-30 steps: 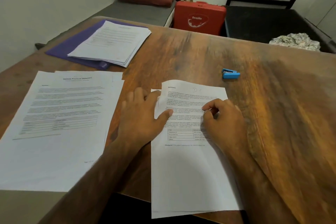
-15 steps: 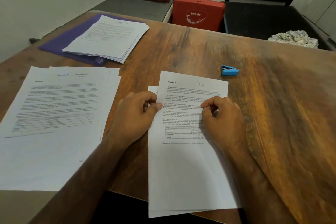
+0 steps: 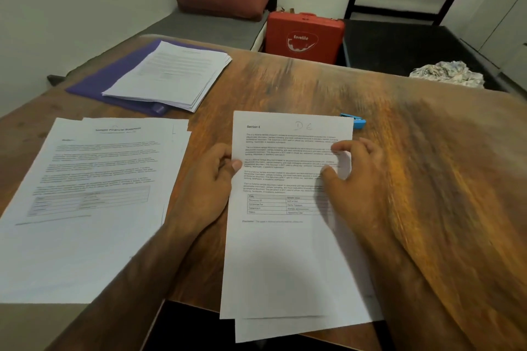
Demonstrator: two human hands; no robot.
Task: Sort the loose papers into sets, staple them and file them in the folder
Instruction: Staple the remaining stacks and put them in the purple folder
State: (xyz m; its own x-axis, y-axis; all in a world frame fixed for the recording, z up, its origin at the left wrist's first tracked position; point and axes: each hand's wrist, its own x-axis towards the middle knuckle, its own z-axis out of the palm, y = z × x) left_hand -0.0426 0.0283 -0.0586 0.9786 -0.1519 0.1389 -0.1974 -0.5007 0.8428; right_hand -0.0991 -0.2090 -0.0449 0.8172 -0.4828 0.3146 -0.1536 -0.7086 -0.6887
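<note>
- Since a second ago the right hand (image 3: 359, 177) has slid from the middle of the page to its right edge. The left hand (image 3: 205, 191) has gone from lying flat to pinching the left edge. The set (image 3: 285, 251) has shifted away from the person, and its top corner now covers part of the stapler (image 3: 358, 122).
- The set is between the two hands at the near middle of the table (image 3: 427, 179). Its top page is headed "Section 6" and marked "D6" by hand. At least one sheet beneath sticks out past the bottom edge, so the pages are not yet square.
- The left hand grasps the set with its thumb (image 3: 236, 165) on top of the left margin, and the fingers seem to be tucked beneath.
- The right hand curls round the right edge, thumb and fingers closing on the paper, though blur hides the exact grip.
- The step in hand looks like gathering one set and squaring it before stapling.
- Next the edges need tapping level. Then one hand must free itself to reach the stapler, just beyond the top right corner, while the other keeps the pages from slipping.
- The folder (image 3: 94, 85) lies at the far left under a stack (image 3: 174, 74) of pages, and filing will need that stack dealt with first.
- A loose pile (image 3: 85, 236) at the near left is not yet sorted.
</note>
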